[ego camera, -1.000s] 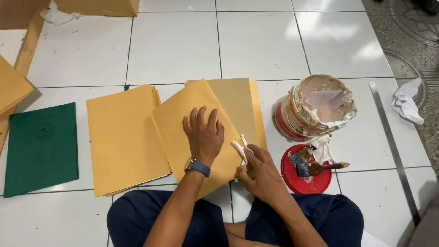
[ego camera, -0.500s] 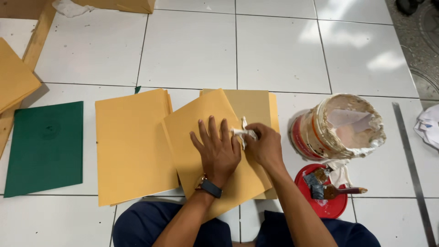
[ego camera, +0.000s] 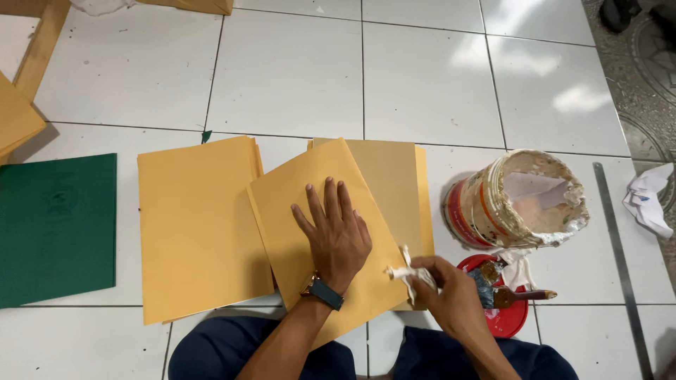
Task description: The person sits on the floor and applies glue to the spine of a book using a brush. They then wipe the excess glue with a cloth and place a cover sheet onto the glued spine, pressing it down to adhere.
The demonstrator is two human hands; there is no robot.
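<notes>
- The left hand (ego camera: pixel 336 236) lay palm down, its fingers (ego camera: pixel 329 198) spread flat and pressing on a tilted tan sheet (ego camera: pixel 310 211) on the white tiled floor (ego camera: pixel 282 70).
- A dark wristwatch (ego camera: pixel 324 290) sat on that wrist, just behind the fingers.
- The right hand (ego camera: pixel 451 299) had its fingers (ego camera: pixel 428 271) curled and pinching a crumpled white rag (ego camera: pixel 406 271), which touched the tilted sheet's edge on the side nearest those fingers.
- Under the tilted sheet, beyond the left fingertips, a duller tan sheet (ego camera: pixel 387 183) lay square to the tiles.
- Well to the outer side of the left fingers lay another tan stack (ego camera: pixel 197 225), partly covered by the tilted sheet.
- Farther out on that side lay a dark green cover (ego camera: pixel 56 225), apart from the tan stack.
- Just beside the right fingers, on their outer side, sat a red lid (ego camera: pixel 508 320) with a brush (ego camera: pixel 514 295) resting across it.
- Beyond the lid stood a smeared paint can (ego camera: pixel 517 200), tipped toward the camera, with pale paste inside.
- Farther out from the right fingers, a metal ruler (ego camera: pixel 620 260) lay along the floor, and a crumpled white cloth (ego camera: pixel 648 197) lay beside it.
</notes>
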